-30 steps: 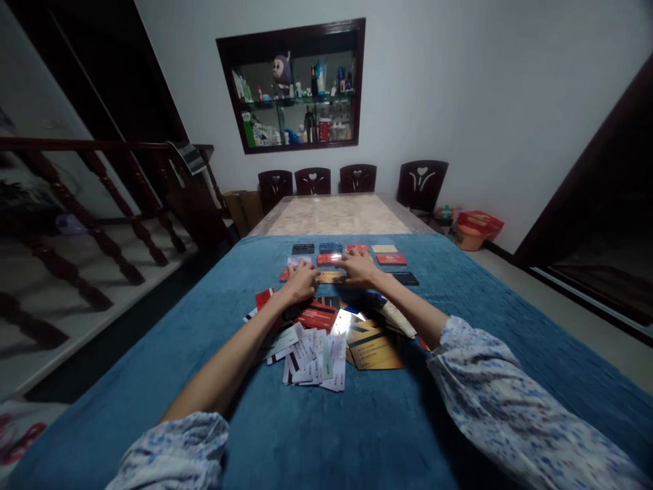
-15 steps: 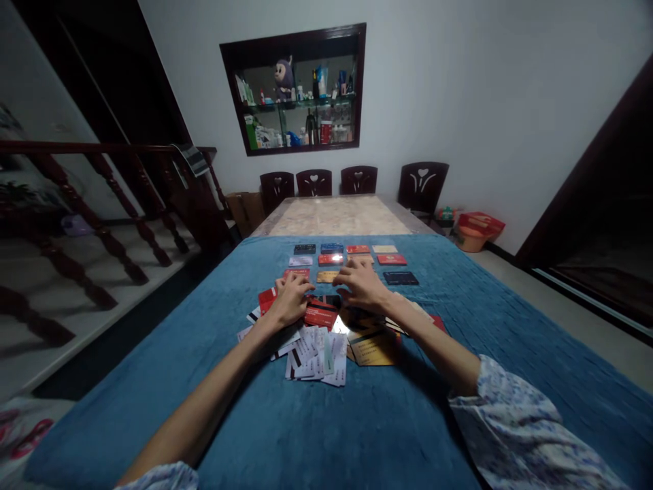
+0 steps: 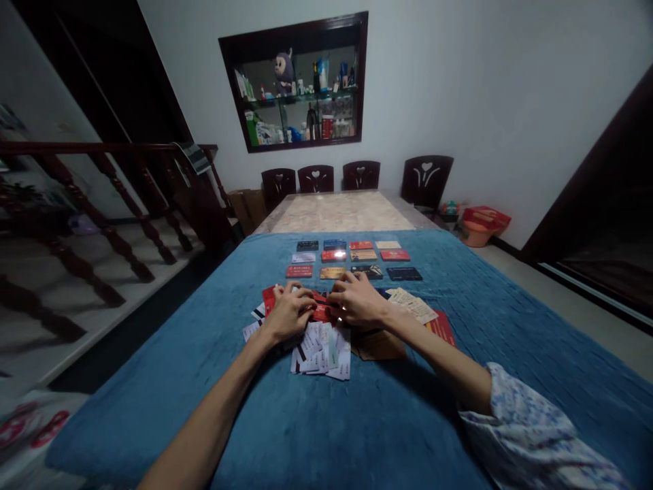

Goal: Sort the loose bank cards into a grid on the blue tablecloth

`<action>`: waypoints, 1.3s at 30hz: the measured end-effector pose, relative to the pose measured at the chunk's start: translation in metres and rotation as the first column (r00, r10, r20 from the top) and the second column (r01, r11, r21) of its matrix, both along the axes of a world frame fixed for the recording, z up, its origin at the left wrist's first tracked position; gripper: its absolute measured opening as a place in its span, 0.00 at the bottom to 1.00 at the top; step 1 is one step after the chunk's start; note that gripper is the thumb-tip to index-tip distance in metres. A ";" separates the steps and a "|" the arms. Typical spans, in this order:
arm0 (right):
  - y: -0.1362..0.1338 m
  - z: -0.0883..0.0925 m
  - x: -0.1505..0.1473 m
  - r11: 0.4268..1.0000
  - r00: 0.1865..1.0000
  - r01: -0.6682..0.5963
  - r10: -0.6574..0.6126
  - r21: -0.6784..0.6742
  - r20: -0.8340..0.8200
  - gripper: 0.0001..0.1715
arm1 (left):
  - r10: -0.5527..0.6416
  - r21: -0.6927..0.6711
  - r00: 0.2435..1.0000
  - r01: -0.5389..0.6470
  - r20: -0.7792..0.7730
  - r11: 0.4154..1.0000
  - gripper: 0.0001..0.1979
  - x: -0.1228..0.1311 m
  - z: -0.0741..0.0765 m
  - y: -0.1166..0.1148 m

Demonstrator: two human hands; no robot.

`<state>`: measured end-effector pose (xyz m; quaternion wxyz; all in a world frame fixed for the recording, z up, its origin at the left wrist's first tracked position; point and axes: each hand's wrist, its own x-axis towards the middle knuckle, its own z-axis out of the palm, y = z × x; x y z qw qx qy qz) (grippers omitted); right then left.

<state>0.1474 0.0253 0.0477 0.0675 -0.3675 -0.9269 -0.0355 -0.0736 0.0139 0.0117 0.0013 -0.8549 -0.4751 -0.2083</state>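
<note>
Loose cards lie heaped on the blue cloth in front of me. My left hand (image 3: 289,312) rests at the left of the heap, fingers curled onto a red card (image 3: 321,312). Close beside it, my right hand (image 3: 360,301) has bent fingers at that card's right side; what lies under its fingertips is hidden. Nearer me, white cards (image 3: 321,350) are fanned out face over face. Gold cards (image 3: 380,346) sit shadowed below my right wrist. Cream cards (image 3: 412,305) and red cards (image 3: 443,328) spread to the right.
Beyond the heap, small card stacks stand in rows, among them a black-and-white one (image 3: 368,272), a dark blue one (image 3: 405,273) and a red one (image 3: 299,271). The blue cloth (image 3: 204,327) covers the near table; bare marble tabletop (image 3: 347,211) and chairs (image 3: 426,180) lie behind.
My right hand has drawn back from the rows to the heap, uncovering the black-and-white stack and the cream cards. My left hand stays by the red cards. The view has shifted slightly.
</note>
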 end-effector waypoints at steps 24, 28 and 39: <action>0.020 -0.017 0.013 0.995 0.998 0.055 -0.056 -0.083 -0.008 0.24 | 0.017 -0.031 1.000 -0.017 -0.008 0.999 0.15 0.009 -0.008 -0.001; 0.021 -0.016 0.014 0.999 1.000 0.010 -0.011 -0.051 -0.021 0.19 | 0.017 -0.038 1.000 -0.018 -0.016 0.999 0.13 0.010 -0.006 -0.002; 0.019 -0.013 0.012 0.994 0.991 -0.041 0.054 0.106 -0.126 0.22 | 0.012 0.086 0.999 -0.009 -0.031 0.996 0.13 0.016 -0.001 -0.009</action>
